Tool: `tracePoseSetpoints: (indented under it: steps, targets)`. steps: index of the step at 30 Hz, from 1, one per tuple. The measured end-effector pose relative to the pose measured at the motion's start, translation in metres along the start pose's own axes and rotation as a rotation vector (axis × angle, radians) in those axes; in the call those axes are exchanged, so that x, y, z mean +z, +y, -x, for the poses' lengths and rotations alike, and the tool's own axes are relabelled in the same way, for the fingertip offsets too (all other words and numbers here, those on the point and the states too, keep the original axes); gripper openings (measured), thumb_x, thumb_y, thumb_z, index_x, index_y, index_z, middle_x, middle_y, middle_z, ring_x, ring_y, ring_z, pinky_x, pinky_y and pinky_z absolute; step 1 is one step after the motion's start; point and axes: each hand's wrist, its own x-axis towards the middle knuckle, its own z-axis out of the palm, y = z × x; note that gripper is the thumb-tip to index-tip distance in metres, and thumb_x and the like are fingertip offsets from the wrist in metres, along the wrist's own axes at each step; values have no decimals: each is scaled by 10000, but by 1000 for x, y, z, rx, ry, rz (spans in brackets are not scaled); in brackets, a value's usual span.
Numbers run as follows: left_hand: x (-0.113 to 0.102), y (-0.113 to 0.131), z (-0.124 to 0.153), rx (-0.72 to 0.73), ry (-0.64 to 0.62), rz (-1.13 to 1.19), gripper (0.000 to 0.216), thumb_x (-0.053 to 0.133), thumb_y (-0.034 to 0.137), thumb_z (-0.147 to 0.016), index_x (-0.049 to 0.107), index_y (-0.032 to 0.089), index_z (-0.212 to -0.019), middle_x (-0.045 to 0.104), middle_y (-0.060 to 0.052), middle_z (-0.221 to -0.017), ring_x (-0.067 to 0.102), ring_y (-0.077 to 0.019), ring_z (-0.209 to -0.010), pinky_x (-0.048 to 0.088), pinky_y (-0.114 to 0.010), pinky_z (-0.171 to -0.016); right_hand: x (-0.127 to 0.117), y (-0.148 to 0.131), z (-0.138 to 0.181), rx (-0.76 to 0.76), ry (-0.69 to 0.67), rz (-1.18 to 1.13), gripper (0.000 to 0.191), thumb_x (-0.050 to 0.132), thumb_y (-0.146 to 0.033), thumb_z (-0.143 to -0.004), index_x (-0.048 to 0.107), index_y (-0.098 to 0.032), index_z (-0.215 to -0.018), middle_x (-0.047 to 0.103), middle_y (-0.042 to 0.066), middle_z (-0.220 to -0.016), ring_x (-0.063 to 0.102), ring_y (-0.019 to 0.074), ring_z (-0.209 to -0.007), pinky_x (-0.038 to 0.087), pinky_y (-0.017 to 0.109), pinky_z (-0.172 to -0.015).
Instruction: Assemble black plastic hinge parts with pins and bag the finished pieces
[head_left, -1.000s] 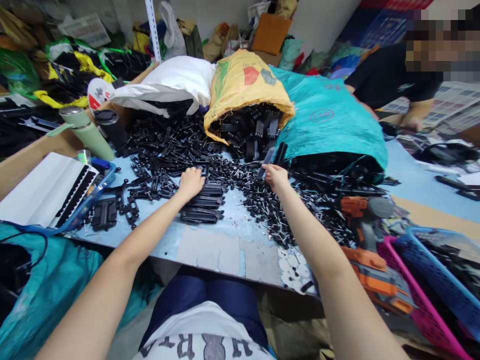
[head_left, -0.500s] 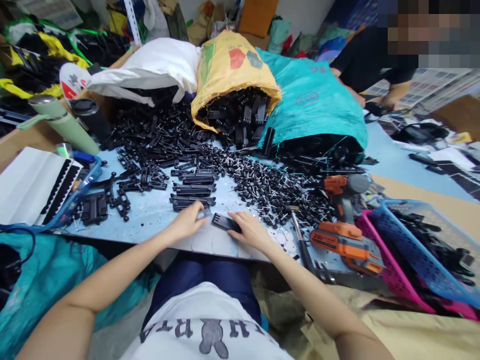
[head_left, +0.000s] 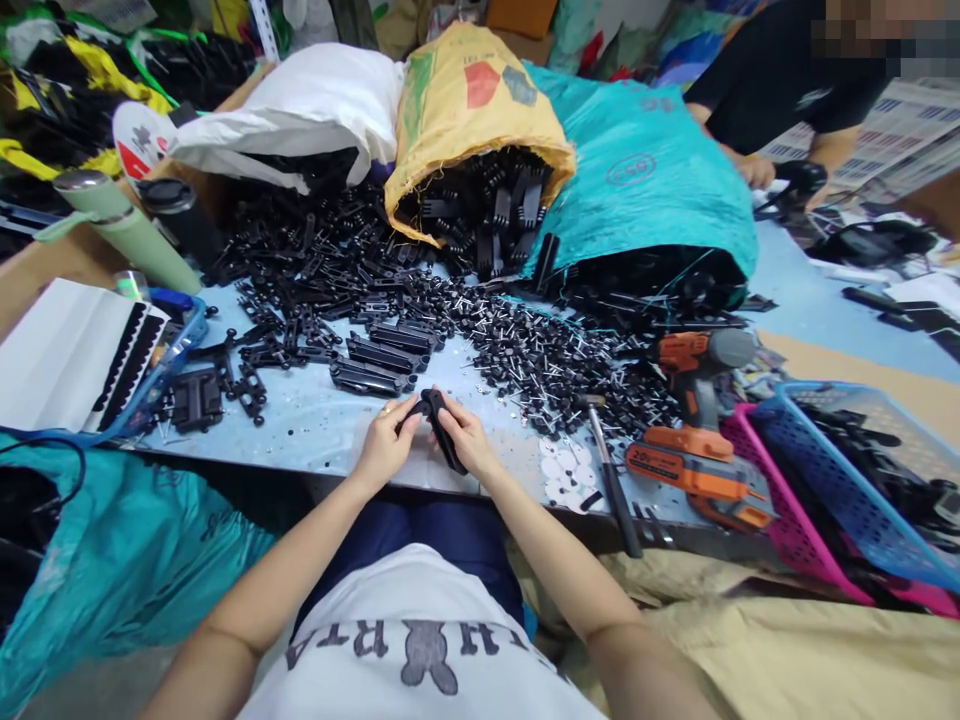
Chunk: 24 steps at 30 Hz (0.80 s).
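Near the front edge of the table, my right hand is closed around a long black plastic piece, tilted with its lower end towards me. My left hand pinches a small dark part against the upper end of that piece; its exact shape is mostly covered by my fingers. Just beyond my hands lies a row of several black assembled brackets. A heap of black-headed pins with metal shanks spreads to the right, and a pile of small black link-shaped parts to the left.
A hammer and an orange cordless drill lie at the right, beside a blue basket. White, yellow and teal sacks stand behind. At the back right, a co-worker's hands hold a dark object.
My hands have come together. The long black piece has been lifted and turned, and my left hand now holds a small dark part against it. The bracket row looks slanted now.
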Motion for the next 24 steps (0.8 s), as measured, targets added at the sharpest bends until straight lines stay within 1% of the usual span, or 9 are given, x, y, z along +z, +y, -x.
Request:
tracePoseSetpoints:
  steps: [3,5,10,14,15,18,19,20,24]
  targets:
    - [-3,7,2,92,-33,-54,343,416,288,-912,575,188,-1199,616,-83,-986,585,-178,-941,485,-329,-858,-14,-8,2,-175,-80,239,543,476,-514,-858,453,-264,-1339,584,47,-909,544,116,-596,529,300,-592]
    - [-2,10,3,125,-8,-58,344,408,288,-918,571,188,-1204,610,-81,-961,589,-173,-903,494,-321,-828,-20,-12,3,-269,-103,361,517,476,-474,-874,452,-255,-1342,570,49,-913,542,117,-631,526,305,-634]
    - [10,17,4,166,243,-59,354,378,276,-935,541,173,-1232,596,-100,-977,581,-165,-922,494,-314,-820,-17,-17,5,-391,63,317,503,421,-413,-917,362,-265,-1395,551,50,-957,523,92,-604,508,254,-569]
    - [10,21,-4,328,182,-65,333,417,240,-922,549,171,-1220,595,-80,-953,585,-129,-855,498,-263,-764,-10,-27,7,-534,14,446,494,472,-388,-902,415,-231,-1367,584,50,-892,543,140,-740,501,303,-706]
    - [9,23,-6,338,212,-64,332,419,229,-920,550,168,-1219,595,-82,-962,583,-128,-860,496,-262,-767,-6,-30,8,-542,52,455,495,463,-391,-905,412,-225,-1368,592,59,-907,547,152,-771,497,314,-730]
    - [11,32,-10,309,413,-42,337,394,186,-922,547,150,-1220,597,-104,-1010,570,-141,-924,484,-279,-811,12,-32,10,-531,262,411,504,401,-399,-927,374,-208,-1392,603,96,-994,562,180,-854,492,333,-777]
    - [11,34,-11,309,443,-33,337,388,177,-922,548,148,-1217,600,-106,-1015,567,-143,-934,482,-284,-819,17,-31,11,-531,306,398,511,391,-404,-929,365,-202,-1398,603,104,-1013,564,187,-872,491,338,-788]
    - [9,35,-12,326,434,-25,332,388,174,-921,556,148,-1207,604,-102,-1006,569,-142,-928,482,-283,-816,22,-28,11,-534,323,390,518,390,-409,-928,360,-199,-1400,603,106,-1020,565,189,-873,494,340,-788]
    - [-2,30,-20,408,237,-5,299,404,204,-919,590,156,-1149,618,-77,-954,579,-136,-882,492,-275,-788,26,-15,11,-530,319,359,535,418,-414,-916,354,-198,-1401,588,94,-1008,561,167,-814,520,333,-739]
